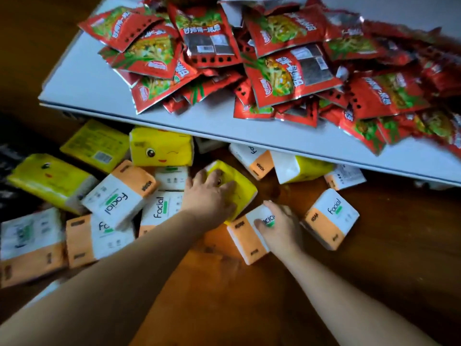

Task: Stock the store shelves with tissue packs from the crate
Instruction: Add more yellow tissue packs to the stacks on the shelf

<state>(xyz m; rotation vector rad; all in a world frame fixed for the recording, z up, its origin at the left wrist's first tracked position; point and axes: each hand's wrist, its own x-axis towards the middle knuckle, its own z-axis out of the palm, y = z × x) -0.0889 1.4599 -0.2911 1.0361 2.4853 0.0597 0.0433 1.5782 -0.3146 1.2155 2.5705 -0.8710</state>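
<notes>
Several tissue packs lie on a brown lower shelf (374,258). My left hand (210,196) lies on top of a yellow tissue pack (239,181), with its fingers spread and curled over it. My right hand (279,227) grips a white-and-orange "Facial" pack (245,242), fingers bent over its top. Another white-and-orange pack (330,218) stands just right of my right hand. A yellow pack with a cartoon face (161,149) lies further back. No crate is visible.
A white shelf (99,78) overhangs the packs, piled with several red snack bags (274,61). More white-and-orange packs (119,193) and yellow packs (52,181) crowd the left side. The wood surface to the right shows bare.
</notes>
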